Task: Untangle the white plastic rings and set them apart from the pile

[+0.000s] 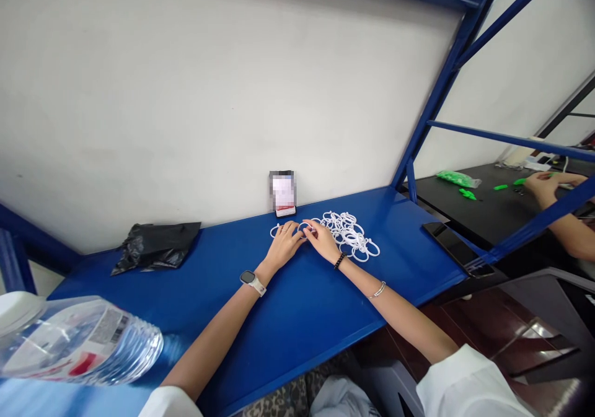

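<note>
My left hand (pixel 282 245) and my right hand (pixel 322 241) meet over the blue tabletop, fingertips together. Between them is a thin white plastic ring (pixel 304 223), pinched by the right hand, with the left thumb and fingers closed at its lower edge. Another white ring (pixel 273 232) lies just left of my left fingers, partly covered by them. Close beside my right hand, a loose heap of similar white rings (pixel 352 234) is spread on the table, each with a small knob-like clasp. Fingers hide the details of the held ring.
A phone (pixel 283 194) leans upright against the wall behind my hands. A black plastic bag (pixel 155 246) lies at left, near a large water bottle (pixel 83 339). Another dark phone (pixel 453 248) rests at the right edge. Beyond the blue frame, a co-worker's hands (pixel 543 188) handle green pieces.
</note>
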`<state>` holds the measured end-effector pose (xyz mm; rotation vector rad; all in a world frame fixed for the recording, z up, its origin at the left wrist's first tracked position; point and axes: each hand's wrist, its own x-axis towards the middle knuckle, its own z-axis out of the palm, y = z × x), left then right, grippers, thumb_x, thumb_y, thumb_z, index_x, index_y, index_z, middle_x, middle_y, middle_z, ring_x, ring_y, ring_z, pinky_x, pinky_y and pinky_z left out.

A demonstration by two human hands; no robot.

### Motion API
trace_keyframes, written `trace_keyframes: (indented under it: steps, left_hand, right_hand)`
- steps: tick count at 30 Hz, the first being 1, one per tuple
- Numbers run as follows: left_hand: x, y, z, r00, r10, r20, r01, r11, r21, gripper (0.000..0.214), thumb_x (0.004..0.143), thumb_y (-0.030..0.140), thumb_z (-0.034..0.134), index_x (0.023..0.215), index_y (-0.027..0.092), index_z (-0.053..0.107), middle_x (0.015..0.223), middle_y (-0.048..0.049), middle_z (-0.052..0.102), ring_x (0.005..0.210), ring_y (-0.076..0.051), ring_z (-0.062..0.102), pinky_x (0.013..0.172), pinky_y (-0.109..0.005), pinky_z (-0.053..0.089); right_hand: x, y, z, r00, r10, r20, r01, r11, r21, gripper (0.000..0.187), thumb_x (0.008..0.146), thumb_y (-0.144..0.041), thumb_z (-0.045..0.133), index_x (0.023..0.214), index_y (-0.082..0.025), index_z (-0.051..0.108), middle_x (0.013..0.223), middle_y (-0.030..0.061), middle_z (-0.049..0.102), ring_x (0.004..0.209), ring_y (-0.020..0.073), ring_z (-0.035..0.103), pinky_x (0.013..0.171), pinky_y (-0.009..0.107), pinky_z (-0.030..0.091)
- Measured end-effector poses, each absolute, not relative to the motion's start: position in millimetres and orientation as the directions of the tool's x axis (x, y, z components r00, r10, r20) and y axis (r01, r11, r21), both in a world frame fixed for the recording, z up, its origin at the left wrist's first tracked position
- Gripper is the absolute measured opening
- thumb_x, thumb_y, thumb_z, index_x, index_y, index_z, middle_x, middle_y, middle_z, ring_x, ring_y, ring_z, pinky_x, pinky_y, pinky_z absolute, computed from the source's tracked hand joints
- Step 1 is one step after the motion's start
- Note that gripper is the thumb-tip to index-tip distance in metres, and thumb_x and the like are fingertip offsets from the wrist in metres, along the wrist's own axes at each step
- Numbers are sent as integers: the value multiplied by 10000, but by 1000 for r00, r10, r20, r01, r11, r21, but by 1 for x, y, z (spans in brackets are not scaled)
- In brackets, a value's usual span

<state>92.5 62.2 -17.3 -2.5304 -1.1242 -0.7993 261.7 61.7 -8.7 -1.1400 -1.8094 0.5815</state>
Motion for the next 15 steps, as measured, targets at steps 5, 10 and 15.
trace_keyframes:
  steps: [5, 10, 15]
  left_hand:
    - [92, 61, -17, 487, 642, 592, 784, -620, 27, 255, 966, 326, 404, 1031, 200, 616, 1132, -105, 613, 1114, -259, 513, 893, -413, 419]
    - [92, 60, -15, 450, 660, 602, 802, -594, 53, 259, 965, 337, 408, 972, 193, 623, 1101, -105, 616, 1080, -242, 529, 859, -391, 424]
    - [92, 60, -16, 418, 649, 636, 811, -581, 60, 255, 959, 339, 418, 952, 198, 630, 1116, -112, 613, 1105, -254, 528, 880, -412, 425]
  right_hand:
    - [261, 65, -14, -209, 897, 389, 432, 442, -786, 439, 875, -196, 472, 1310, -211, 530, 990, 62, 670, 726, 145, 610, 757, 322, 528]
    - [262, 67, -15, -235, 900, 367, 407, 434, -804, 453, 872, -166, 457, 1318, -203, 524, 1045, 75, 669, 806, 157, 629, 778, 328, 531]
    - [263, 65, -13, -254, 893, 372, 390, 446, -805, 416, 912, -194, 430, 1316, -218, 526, 1084, 76, 685, 821, 164, 666, 810, 344, 529]
